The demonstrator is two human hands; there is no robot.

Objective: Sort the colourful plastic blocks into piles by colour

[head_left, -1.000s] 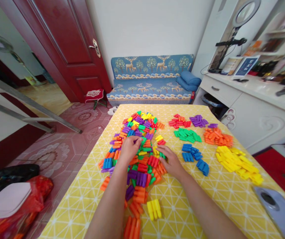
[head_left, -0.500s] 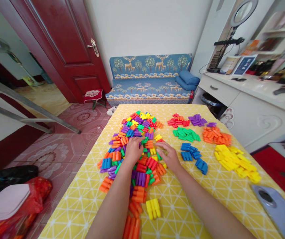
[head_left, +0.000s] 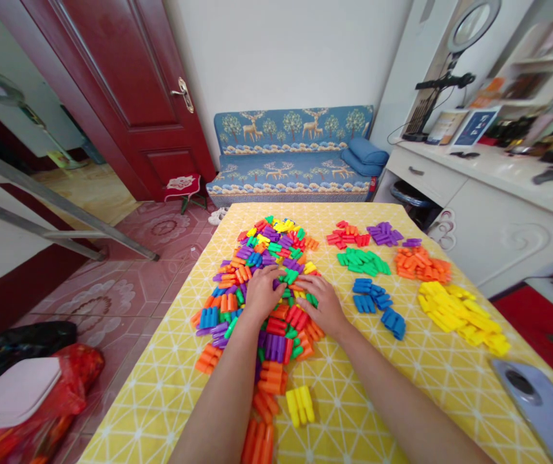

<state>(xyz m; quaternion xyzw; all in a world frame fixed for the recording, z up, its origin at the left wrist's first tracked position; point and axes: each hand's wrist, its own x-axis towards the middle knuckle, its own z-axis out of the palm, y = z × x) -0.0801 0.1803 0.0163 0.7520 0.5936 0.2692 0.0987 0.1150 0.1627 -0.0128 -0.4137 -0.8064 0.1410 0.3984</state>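
Note:
A large mixed heap of coloured plastic pieces (head_left: 274, 347) covers the left part of the yellow patterned table. My left hand (head_left: 263, 293) is over the middle of the heap, its fingertips around a green piece (head_left: 290, 276). Just to the right, my right hand (head_left: 322, 301) reaches over the heap's edge with its fingers apart, its fingertips close to the same green piece and an orange one. Sorted piles lie to the right: red (head_left: 348, 236), purple (head_left: 383, 234), green (head_left: 363, 261), blue (head_left: 372, 296), orange (head_left: 421, 265) and yellow (head_left: 463, 316).
A single yellow piece (head_left: 300, 406) lies near the front of the table (head_left: 349, 386). At the right front edge is a phone (head_left: 537, 406). Behind the table stands a blue sofa (head_left: 281, 167); a white cabinet (head_left: 508, 225) is on the right.
My right hand has moved slightly left, closer to my left hand. The green piece at my left fingertips now sits a little farther right.

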